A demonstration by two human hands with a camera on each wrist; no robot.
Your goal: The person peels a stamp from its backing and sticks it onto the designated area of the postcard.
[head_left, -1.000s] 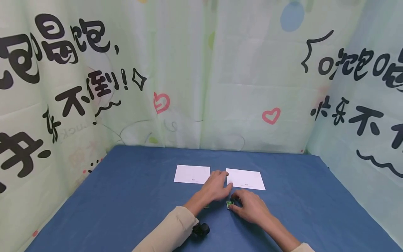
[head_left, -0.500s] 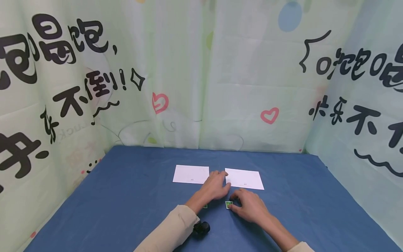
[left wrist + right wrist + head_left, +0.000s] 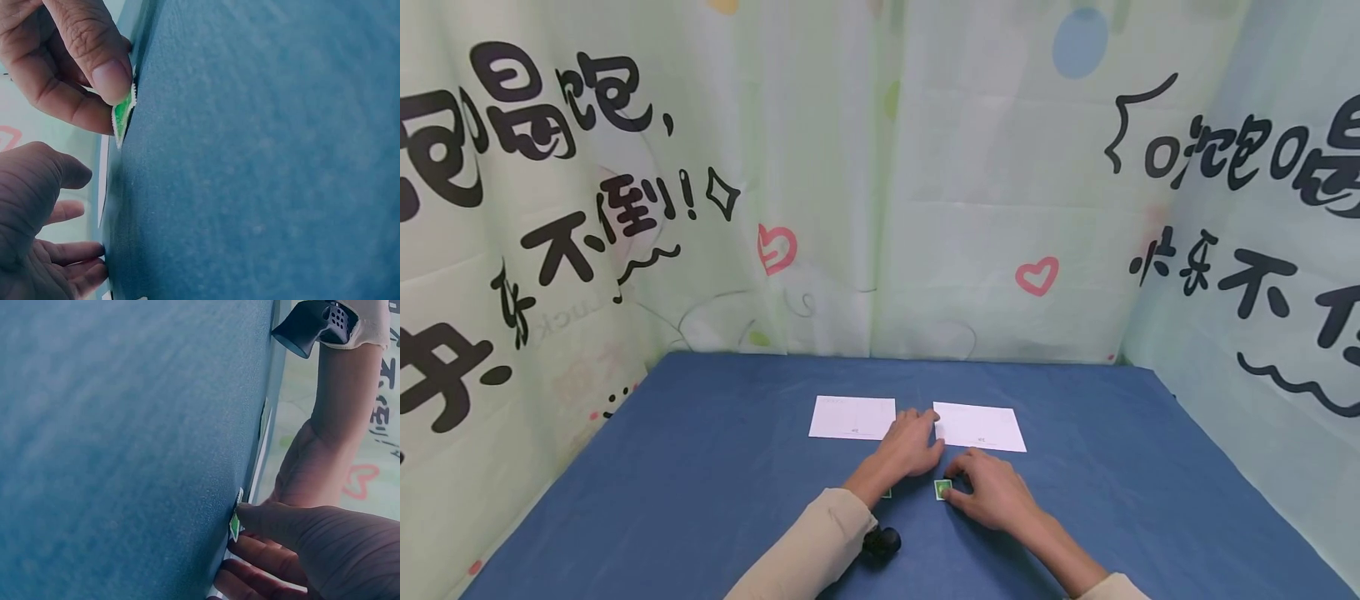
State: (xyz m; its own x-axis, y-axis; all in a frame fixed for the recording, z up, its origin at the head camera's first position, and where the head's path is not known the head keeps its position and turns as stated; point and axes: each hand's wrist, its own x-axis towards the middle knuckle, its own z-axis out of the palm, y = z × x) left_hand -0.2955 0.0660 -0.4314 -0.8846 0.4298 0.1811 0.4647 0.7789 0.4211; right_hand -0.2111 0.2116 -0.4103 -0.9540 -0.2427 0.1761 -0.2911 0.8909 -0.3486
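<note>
My right hand (image 3: 992,490) pinches a small green postage stamp (image 3: 124,112) with white perforated edges, thumb on top, low over the blue cloth. In the right wrist view the same stamp (image 3: 235,524) shows at the thumb tip. My left hand (image 3: 910,444) lies farther forward with relaxed fingers, its fingertips at the near left corner of the right white card (image 3: 977,427). Nothing shows in its grasp. A second green stamp (image 3: 887,493) lies on the cloth, mostly hidden behind my left forearm.
To the left of the hands lies another white card (image 3: 852,417) with small print. A black wrist camera (image 3: 882,542) sits on my left sleeve. The blue tablecloth (image 3: 722,483) reaches back to a printed curtain (image 3: 820,167), which also closes both sides.
The head view has shifted slightly, so everything sits a little farther left in it. Both hands, the pinched stamp and the cards keep nearly the same places relative to each other.
</note>
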